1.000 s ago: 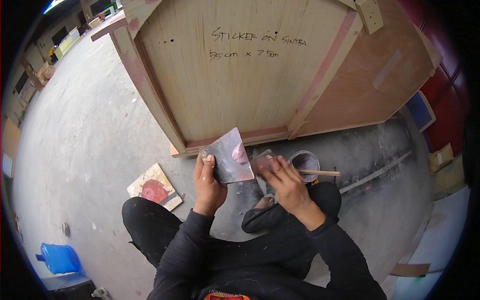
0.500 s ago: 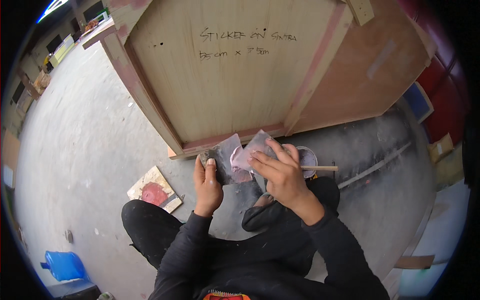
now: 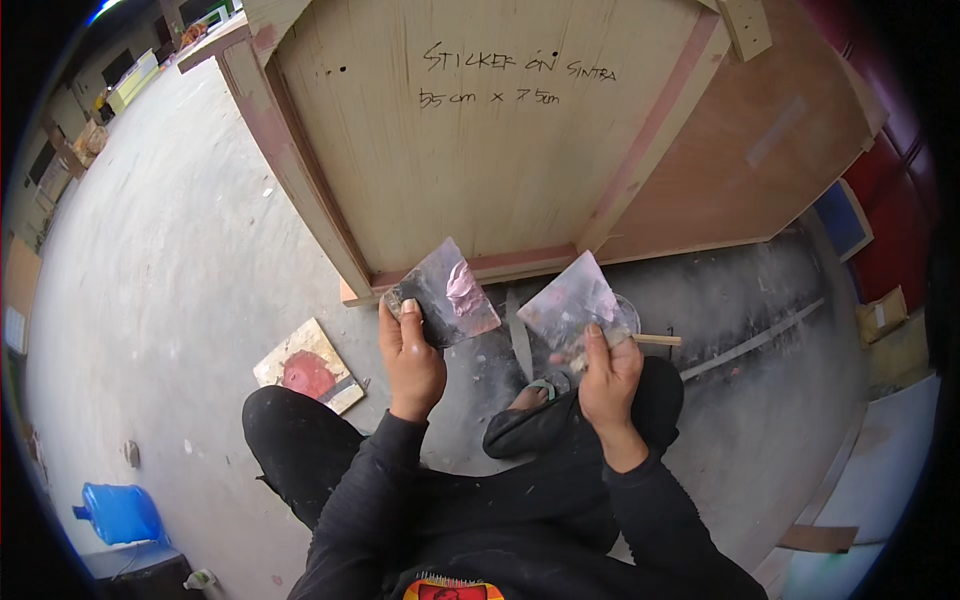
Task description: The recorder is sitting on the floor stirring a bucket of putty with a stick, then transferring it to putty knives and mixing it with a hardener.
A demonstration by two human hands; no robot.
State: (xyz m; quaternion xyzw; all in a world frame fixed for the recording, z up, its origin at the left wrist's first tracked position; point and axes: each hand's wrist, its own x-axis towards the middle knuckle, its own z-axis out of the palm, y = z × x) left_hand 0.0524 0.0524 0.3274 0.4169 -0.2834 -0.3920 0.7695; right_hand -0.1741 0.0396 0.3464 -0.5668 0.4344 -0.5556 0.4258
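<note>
My left hand (image 3: pixel 412 360) grips a square, dark-smeared putty spreader (image 3: pixel 432 300) by its edge, thumb on top. A lump of pink putty (image 3: pixel 464 290) sits on its face. In my right hand (image 3: pixel 610 385), a clear, pink-stained plastic spreader (image 3: pixel 578 300) is pinched between thumb and fingers. The two spreaders are apart, just in front of a wooden panel cabinet (image 3: pixel 480 180) with pinkish filler along its frame. Partly hidden behind my right hand is a round tub (image 3: pixel 628 315) with a wooden stick (image 3: pixel 656 340) by it.
On the floor to the left lies a board (image 3: pixel 312 368) with a red patch. A blue water jug (image 3: pixel 120 513) stands at the lower left. Cardboard (image 3: pixel 882 312) and a blue panel (image 3: pixel 843 220) rest at the right. My bent knees flank the work.
My right hand has drawn its spreader away from the left one, back and to the right, turning it face up. The pink putty now shows as a lump on the left spreader.
</note>
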